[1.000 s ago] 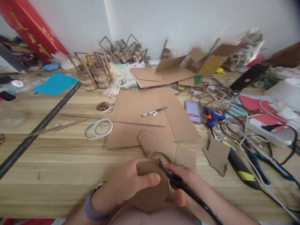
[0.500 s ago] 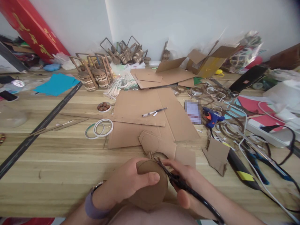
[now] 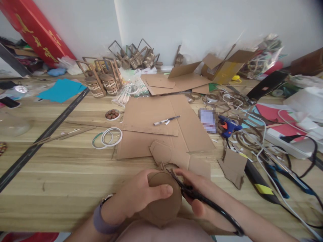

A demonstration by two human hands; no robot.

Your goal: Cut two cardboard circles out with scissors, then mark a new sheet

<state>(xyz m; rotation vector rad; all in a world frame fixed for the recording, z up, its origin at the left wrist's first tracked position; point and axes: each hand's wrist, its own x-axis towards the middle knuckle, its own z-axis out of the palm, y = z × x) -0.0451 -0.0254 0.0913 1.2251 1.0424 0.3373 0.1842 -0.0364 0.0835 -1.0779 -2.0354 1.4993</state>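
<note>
Head view: two hands are holding cardboard and scissors near the front of a wooden counter (image 3: 63,168).
The left hand (image 3: 137,195) is clamping a rounded cardboard piece (image 3: 164,208) close to the body, thumb on top, apparently steadying it; the right hand (image 3: 205,195) is gripping black-handled scissors (image 3: 219,209), angling them along its edge. A pen (image 3: 160,122) is lying beyond, seemingly within reach.

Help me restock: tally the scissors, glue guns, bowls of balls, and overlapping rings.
Black-handled scissors: 1
Blue plastic glue gun: 1
Round white bowl of brown balls: 1
Thin, white-edged, overlapping round rings: 2
Total: 5
</note>
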